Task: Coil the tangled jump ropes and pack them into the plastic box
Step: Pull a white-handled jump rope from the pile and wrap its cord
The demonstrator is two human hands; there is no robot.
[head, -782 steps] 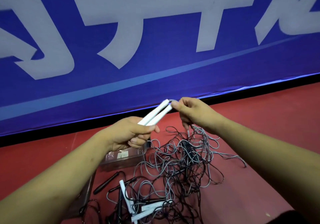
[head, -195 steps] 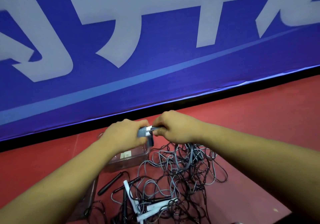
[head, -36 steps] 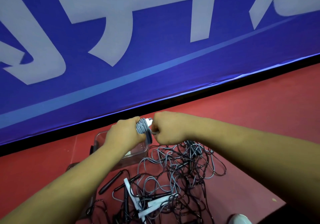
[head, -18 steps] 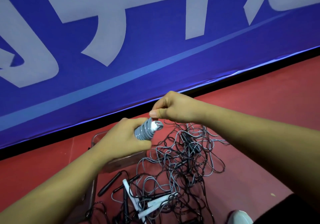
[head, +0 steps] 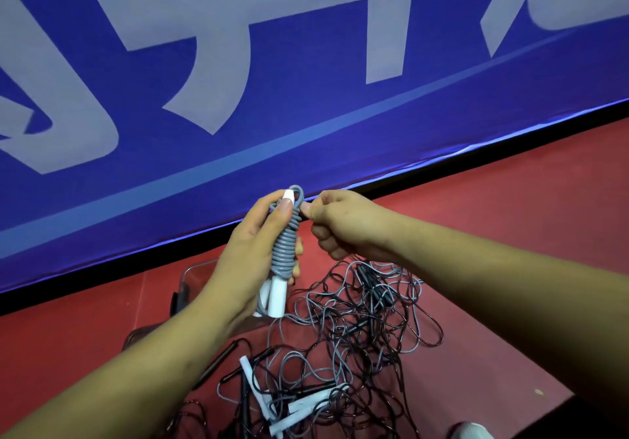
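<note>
So one rope is basically done: its grey cord is wound tight round the two white handles into a neat bundle (head: 284, 251), held upright in the air. The left-hand grip (head: 252, 251) is curled round that bundle with the thumb pressing the top wraps. The right-hand grip (head: 340, 224) pinches the last bit of cord at the top end, which looks to me like tucking the tail in. The bundle isn't in the plastic box (head: 194, 268) yet. The box sits on the red floor (head: 510, 234) right behind the left hand, and hand and forearm block most of it, so I can't tell what's inside, if anything. Plenty left though: a big tangled pile (head: 340, 336) of grey and black ropes lies on the floor beside the box, with white handles (head: 299, 404) and a black handle (head: 218, 363) poking out. Early days, I'd say.
</note>
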